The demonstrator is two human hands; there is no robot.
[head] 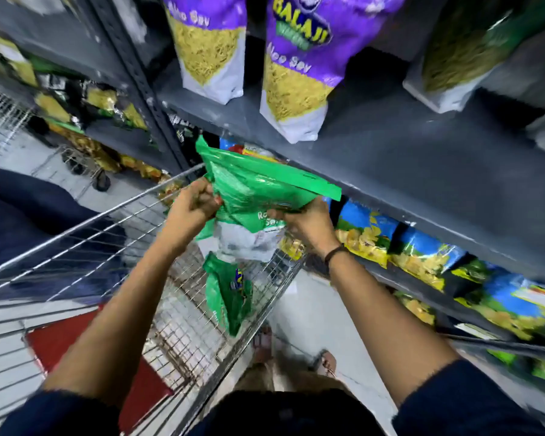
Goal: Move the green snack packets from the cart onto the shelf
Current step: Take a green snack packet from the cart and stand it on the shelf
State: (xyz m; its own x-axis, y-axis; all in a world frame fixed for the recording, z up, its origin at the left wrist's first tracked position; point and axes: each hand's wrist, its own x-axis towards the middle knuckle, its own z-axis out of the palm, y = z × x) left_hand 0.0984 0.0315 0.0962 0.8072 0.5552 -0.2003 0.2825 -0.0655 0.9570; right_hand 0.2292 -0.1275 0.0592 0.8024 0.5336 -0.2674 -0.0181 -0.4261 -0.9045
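I hold a bunch of green snack packets (258, 190) in the air above the wire cart (85, 234), just in front of the grey shelf edge (400, 171). My left hand (192, 206) grips their left side and my right hand (306, 225) grips their lower right side. The packets' white lower parts hang down between my hands. Another green packet (230, 294) stands against the cart's right wall below them.
Purple Aloo Sev bags (299, 64) stand on the grey shelf above, with a green bag (472, 42) to their right. Blue and yellow packets (422, 253) fill the shelf below. A red seat flap (85, 350) lies in the cart. Another cart (85, 165) stands far left.
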